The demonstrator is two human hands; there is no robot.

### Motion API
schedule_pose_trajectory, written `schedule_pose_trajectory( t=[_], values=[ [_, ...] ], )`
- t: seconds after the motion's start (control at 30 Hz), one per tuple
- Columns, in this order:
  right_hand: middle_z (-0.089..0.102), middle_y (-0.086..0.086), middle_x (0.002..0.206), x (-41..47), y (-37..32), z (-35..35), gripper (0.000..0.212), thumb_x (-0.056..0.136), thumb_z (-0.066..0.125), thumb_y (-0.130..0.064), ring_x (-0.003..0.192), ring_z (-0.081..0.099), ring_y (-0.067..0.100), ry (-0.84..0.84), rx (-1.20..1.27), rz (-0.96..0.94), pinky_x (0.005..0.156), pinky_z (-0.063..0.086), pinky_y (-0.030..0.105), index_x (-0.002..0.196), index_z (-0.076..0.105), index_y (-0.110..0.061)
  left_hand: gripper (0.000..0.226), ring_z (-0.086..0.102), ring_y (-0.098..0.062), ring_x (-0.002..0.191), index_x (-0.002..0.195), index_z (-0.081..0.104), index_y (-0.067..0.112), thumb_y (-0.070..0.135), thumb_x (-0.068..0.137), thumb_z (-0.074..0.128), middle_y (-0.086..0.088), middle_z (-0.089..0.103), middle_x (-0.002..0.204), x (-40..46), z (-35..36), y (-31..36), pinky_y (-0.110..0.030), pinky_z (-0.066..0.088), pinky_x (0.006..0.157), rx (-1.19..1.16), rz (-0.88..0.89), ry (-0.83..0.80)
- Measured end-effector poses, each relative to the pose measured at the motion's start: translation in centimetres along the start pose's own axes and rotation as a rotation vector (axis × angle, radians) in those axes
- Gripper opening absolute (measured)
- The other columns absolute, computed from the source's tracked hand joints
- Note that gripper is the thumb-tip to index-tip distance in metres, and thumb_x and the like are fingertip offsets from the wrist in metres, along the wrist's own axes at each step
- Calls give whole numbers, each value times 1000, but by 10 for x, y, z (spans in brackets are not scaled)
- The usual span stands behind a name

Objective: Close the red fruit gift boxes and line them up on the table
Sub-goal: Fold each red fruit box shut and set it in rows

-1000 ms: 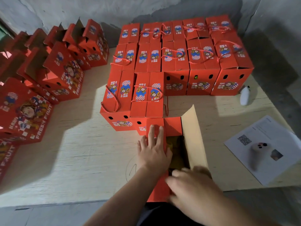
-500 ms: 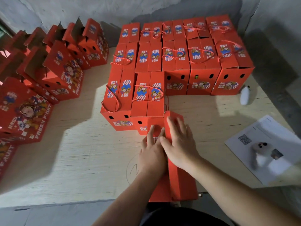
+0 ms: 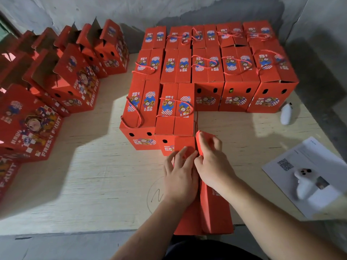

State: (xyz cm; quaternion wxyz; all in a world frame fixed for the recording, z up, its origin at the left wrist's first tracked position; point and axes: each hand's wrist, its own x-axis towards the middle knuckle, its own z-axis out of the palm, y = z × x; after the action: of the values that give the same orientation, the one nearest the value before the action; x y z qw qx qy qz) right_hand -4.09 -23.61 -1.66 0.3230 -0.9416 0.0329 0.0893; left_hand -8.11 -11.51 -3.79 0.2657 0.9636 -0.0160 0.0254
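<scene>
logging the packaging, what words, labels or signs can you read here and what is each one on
"FRESH FRUIT": side of the open box at left.
"FRUIT", partly cut off: box at the left edge.
QR code, not scannable here: paper sheet.
Handwritten mark, perhaps "N", in a drawn circle: table.
Small print on the closed boxes' labels: too blurred.

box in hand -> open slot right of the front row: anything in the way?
Nothing visible. Both the left hand and right hand are on the box being closed. The bare tabletop right of the front-row closed box is free; the white controller sits farther right.
</scene>
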Motion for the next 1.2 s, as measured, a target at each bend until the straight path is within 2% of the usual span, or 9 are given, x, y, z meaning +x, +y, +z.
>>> schedule_pose_trajectory(
  t=[0.13,0.3,0.43,0.63,0.77,0.83,0.97,1.07,1.2],
  values=[
    [0,3,161,-1,-10,11,77,99,43,-30,128,36,38,-34,-276,75,89,48,47,158,-4,-45,43,43,-25,132,136,63,24,24,95,49,12,60,141,-3,1,-6,-46,36,111,-40,66,44],
    [0,-1,161,-2,2,9,69,100,38,-49,131,31,34,-16,-298,32,87,48,49,154,-6,-52,44,39,-22,131,139,61,28,28,98,44,14,54,143,0,1,-6,-41,33,111,-61,21,-5],
    [8,1,158,0,-2,8,69,98,44,-46,125,38,35,1,-316,20,84,48,47,156,5,-47,49,37,-26,132,142,58,27,30,96,42,6,48,147,-1,-5,-4,-42,32,114,-69,3,-49],
    [19,5,149,3,2,9,66,99,43,-46,117,42,36,27,-361,-24,77,48,45,158,13,-38,63,16,-16,153,154,39,35,66,100,32,13,30,161,-46,-8,-8,-42,14,124,80,127,-112],
    [15,4,153,2,7,23,62,102,33,-58,123,36,33,103,-373,-18,75,54,47,157,10,-42,85,10,-20,153,154,37,39,87,89,13,8,25,162,-60,-8,0,-45,-7,124,187,6,-172],
    [12,4,156,1,9,28,63,102,32,-59,125,33,33,108,-391,-21,75,54,47,157,7,-43,89,7,-23,152,155,33,39,89,83,17,7,20,162,-57,-11,4,-45,-12,122,204,-46,-215],
    [5,-4,157,4,14,17,64,99,42,-57,129,30,34,43,-266,-39,84,51,50,154,9,-50,73,7,-20,147,150,34,50,83,86,26,15,17,156,-56,-17,9,-46,4,120,162,-60,-214],
    [8,-11,149,7,19,-1,68,92,58,-50,129,35,38,-21,-80,-37,96,50,52,152,23,-49,61,18,-19,136,141,43,51,74,85,37,22,28,140,-58,-18,20,-48,22,114,-12,-144,-193],
    [15,-7,151,-2,19,-3,65,92,64,-45,126,45,37,41,-47,-40,96,52,51,151,39,-39,59,35,-18,118,136,50,54,81,84,44,22,42,123,-62,-14,27,-37,25,95,27,-167,-160]
  ],
)
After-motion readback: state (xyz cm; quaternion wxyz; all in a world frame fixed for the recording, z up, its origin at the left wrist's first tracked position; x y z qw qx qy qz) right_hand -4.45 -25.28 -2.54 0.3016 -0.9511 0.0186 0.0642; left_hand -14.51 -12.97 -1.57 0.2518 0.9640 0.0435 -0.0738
